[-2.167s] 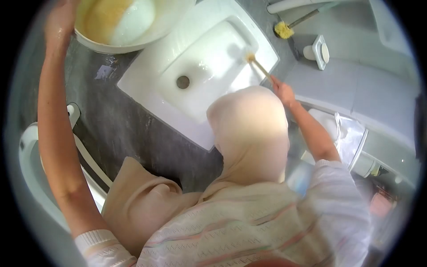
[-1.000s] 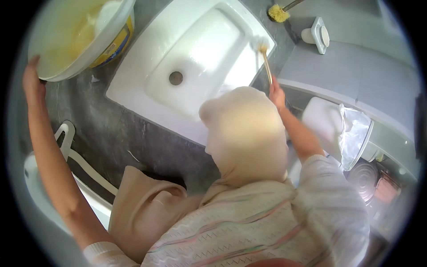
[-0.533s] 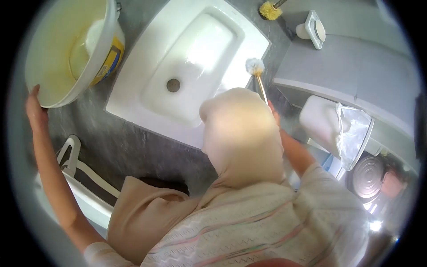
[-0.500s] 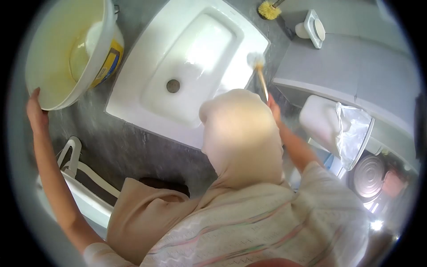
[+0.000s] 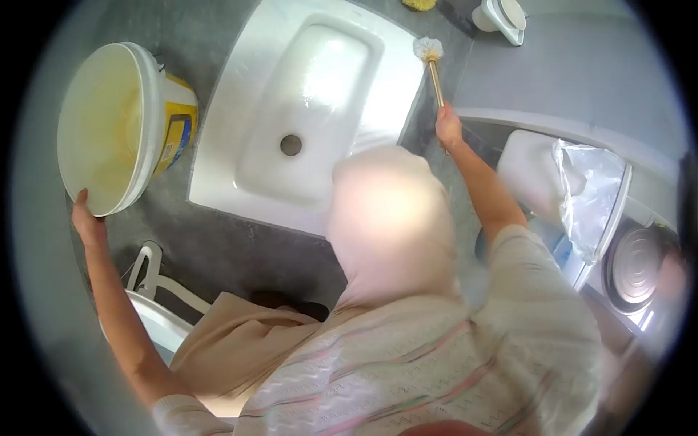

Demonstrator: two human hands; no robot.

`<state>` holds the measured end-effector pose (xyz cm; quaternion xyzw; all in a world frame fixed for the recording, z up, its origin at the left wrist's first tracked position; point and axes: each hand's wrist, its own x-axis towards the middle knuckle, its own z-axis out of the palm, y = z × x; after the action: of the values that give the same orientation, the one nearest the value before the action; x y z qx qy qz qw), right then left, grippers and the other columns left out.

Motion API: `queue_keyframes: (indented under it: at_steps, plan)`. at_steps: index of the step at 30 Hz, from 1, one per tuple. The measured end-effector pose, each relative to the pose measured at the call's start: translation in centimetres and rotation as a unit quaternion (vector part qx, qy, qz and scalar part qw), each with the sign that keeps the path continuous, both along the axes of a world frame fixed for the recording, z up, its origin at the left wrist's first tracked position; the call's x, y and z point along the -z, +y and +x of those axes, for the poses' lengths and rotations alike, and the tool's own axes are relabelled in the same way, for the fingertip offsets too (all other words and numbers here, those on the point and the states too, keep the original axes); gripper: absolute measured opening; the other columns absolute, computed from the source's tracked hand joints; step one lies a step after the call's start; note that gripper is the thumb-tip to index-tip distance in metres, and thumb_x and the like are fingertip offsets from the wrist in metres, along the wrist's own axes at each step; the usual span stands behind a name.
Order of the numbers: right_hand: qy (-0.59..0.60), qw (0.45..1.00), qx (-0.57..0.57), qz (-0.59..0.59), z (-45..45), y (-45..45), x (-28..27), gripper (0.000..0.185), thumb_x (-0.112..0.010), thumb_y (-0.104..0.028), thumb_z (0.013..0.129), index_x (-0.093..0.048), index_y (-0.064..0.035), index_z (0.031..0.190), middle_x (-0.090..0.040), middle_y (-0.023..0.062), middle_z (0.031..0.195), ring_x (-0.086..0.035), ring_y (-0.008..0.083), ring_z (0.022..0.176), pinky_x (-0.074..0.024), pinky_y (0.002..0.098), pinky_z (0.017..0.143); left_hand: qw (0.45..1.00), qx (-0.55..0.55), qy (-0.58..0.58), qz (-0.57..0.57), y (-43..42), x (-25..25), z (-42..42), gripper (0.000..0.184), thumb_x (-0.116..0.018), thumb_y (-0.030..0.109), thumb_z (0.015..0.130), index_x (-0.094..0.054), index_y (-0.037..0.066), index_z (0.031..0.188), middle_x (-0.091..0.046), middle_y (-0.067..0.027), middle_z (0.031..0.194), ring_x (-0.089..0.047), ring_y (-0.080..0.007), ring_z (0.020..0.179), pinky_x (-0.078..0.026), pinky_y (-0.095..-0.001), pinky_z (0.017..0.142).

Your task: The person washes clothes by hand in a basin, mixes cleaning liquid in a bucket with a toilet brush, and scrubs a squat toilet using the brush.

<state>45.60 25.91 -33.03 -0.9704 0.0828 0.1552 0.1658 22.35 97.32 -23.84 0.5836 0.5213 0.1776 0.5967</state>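
Note:
My left hand [image 5: 89,221] grips the near rim of a large white bucket [image 5: 134,190] at the left, fingers curled over the edge. The bucket's inside is yellowish, and a yellow and blue label shows on its side. My right hand [image 5: 449,129] is closed around the wooden-looking handle of a toilet brush [image 5: 436,81]. Its round white bristle head is at the far right corner of a white ceramic squat toilet pan [image 5: 218,171]; whether it touches, I cannot tell. The pan has a sunken basin with a round dark drain hole. My knee covers its near right part.
A lined white bin [image 5: 531,171] stands at the right below a grey ledge [image 5: 552,80]. Part of a yellow brush head [image 5: 419,3] shows at the top edge. A white holder [image 5: 504,18] is on the wall. White plastic items [image 5: 149,272] lie lower left, near my left forearm.
My right hand and the brush have moved up and away from me. The bucket appears lower in view and its opening looks turned differently. The whole view has also shifted.

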Motion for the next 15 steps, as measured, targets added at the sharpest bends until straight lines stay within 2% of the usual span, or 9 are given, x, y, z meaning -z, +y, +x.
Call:
queue_keyframes:
  at_steps: [1, 3, 4, 6, 8, 9, 11, 14, 15]
  plan:
    - [0.033, 0.999, 0.008, 0.007, -0.7, -0.5, 0.2, 0.030, -0.034, -0.025, 0.090, -0.047, -0.0049, 0.108, -0.057, 0.0240, 0.084, -0.056, 0.0399, 0.076, -0.0441, 0.0446, 0.062, 1.000, -0.007, 0.000, 0.002, -0.4, -0.5, -0.1, 0.033, -0.051, 0.015, 0.080, -0.047, -0.005, 0.107, -0.056, -0.0126, 0.098, -0.058, -0.0215, 0.084, -0.049, -0.0310, 0.067]
    - [0.017, 0.999, -0.044, -0.019, -9.5, -5.0, 2.8, 0.035, -0.034, -0.027, 0.090, -0.045, -0.0051, 0.115, -0.057, 0.0237, 0.085, -0.057, 0.0388, 0.075, -0.0442, 0.0442, 0.062, 0.999, -0.005, -0.016, -0.032, 0.2, 0.1, -0.4, 0.033, -0.050, 0.015, 0.080, -0.047, -0.005, 0.107, -0.055, -0.0125, 0.099, -0.058, -0.0219, 0.085, -0.049, -0.0314, 0.068]
    - [0.031, 0.997, -0.071, 0.000, -13.9, -5.9, 0.7, 0.037, -0.035, -0.027, 0.090, -0.043, -0.0053, 0.118, -0.057, 0.0238, 0.086, -0.057, 0.0384, 0.075, -0.0445, 0.0440, 0.062, 0.998, -0.004, -0.025, -0.051, 0.3, 0.5, -0.4, 0.033, -0.050, 0.015, 0.081, -0.047, -0.005, 0.108, -0.055, -0.0124, 0.100, -0.058, -0.0221, 0.085, -0.049, -0.0316, 0.068]
    - [0.010, 0.994, -0.106, 0.007, -15.7, -6.7, 0.4, 0.037, -0.035, -0.028, 0.090, -0.042, -0.0055, 0.119, -0.058, 0.0236, 0.086, -0.058, 0.0381, 0.075, -0.0450, 0.0436, 0.063, 0.999, -0.008, -0.022, -0.028, 0.0, 0.3, -0.2, 0.033, -0.050, 0.015, 0.081, -0.047, -0.005, 0.108, -0.055, -0.0124, 0.100, -0.057, -0.0224, 0.085, -0.048, -0.0321, 0.069]
    - [-0.052, 0.991, -0.123, -0.021, -12.6, -8.5, 4.4, 0.035, -0.034, -0.027, 0.090, -0.044, -0.0054, 0.116, -0.058, 0.0230, 0.085, -0.058, 0.0384, 0.076, -0.0454, 0.0432, 0.063, 1.000, -0.008, -0.016, -0.012, -0.7, -0.6, -0.2, 0.034, -0.050, 0.015, 0.081, -0.047, -0.005, 0.108, -0.055, -0.0123, 0.100, -0.057, -0.0226, 0.086, -0.048, -0.0325, 0.069]
    - [0.030, 0.998, -0.039, -0.029, -7.4, -4.4, 1.1, 0.030, -0.034, -0.027, 0.090, -0.046, -0.0047, 0.107, -0.058, 0.0220, 0.082, -0.058, 0.0385, 0.075, -0.0449, 0.0438, 0.063, 1.000, -0.007, -0.014, -0.011, -1.1, -0.9, -0.2, 0.034, -0.050, 0.014, 0.081, -0.047, -0.005, 0.108, -0.055, -0.0122, 0.100, -0.057, -0.0226, 0.085, -0.048, -0.0326, 0.069]
    - [-0.032, 0.999, 0.003, -0.003, -0.8, -0.8, 0.9, 0.029, -0.035, -0.028, 0.090, -0.050, -0.0036, 0.089, -0.055, 0.0268, 0.079, -0.054, 0.0422, 0.075, -0.0413, 0.0478, 0.061, 1.000, -0.009, -0.010, -0.013, -1.4, -1.0, -0.2, 0.035, -0.051, 0.014, 0.080, -0.047, -0.005, 0.108, -0.055, -0.0122, 0.099, -0.058, -0.0227, 0.085, -0.049, -0.0328, 0.068]
    - [-0.063, 0.996, -0.061, 0.020, -6.8, -2.5, 2.2, 0.026, -0.038, -0.026, 0.088, -0.046, -0.0049, 0.101, -0.057, 0.0224, 0.080, -0.056, 0.0400, 0.073, -0.0431, 0.0446, 0.061, 0.999, -0.029, -0.017, -0.013, -1.3, -0.8, 0.0, 0.036, -0.053, 0.015, 0.078, -0.048, -0.005, 0.108, -0.056, -0.0121, 0.098, -0.058, -0.0227, 0.084, -0.049, -0.0328, 0.067]
    - [0.006, 0.997, -0.015, 0.073, -9.5, -4.0, 2.6, 0.025, -0.039, -0.026, 0.088, -0.047, -0.0052, 0.099, -0.057, 0.0227, 0.081, -0.056, 0.0400, 0.075, -0.0432, 0.0446, 0.062, 0.999, -0.038, -0.020, -0.007, -1.8, -1.1, 0.1, 0.037, -0.054, 0.015, 0.078, -0.048, -0.005, 0.108, -0.056, -0.0121, 0.098, -0.058, -0.0226, 0.084, -0.049, -0.0329, 0.067]
